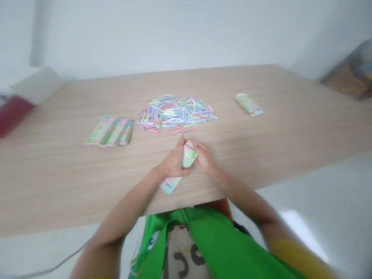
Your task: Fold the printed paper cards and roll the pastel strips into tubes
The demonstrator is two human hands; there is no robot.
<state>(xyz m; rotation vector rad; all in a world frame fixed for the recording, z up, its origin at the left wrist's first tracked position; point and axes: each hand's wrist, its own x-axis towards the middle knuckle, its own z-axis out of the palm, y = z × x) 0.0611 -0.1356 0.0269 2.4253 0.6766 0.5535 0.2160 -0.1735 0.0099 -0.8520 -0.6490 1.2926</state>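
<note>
A flat green and pink packet [189, 155] with a "5" near its upper end lies slantwise between my hands, close to the table's front edge. My left hand [174, 162] is closed over its middle, thumb and fingers around it. At the packet's upper end, the fingers of my right hand [204, 158] are closed against its right side. Beyond my hands is a loose pile of thin pastel sticks [180, 113] in pink, blue, green and purple.
Several similar packets [112, 131] lie side by side at the left of the wooden table [276, 143]. Another packet [249, 104] lies at the right. A red and white object [16, 112] is at the far left edge, a brown box [347, 79] at the far right.
</note>
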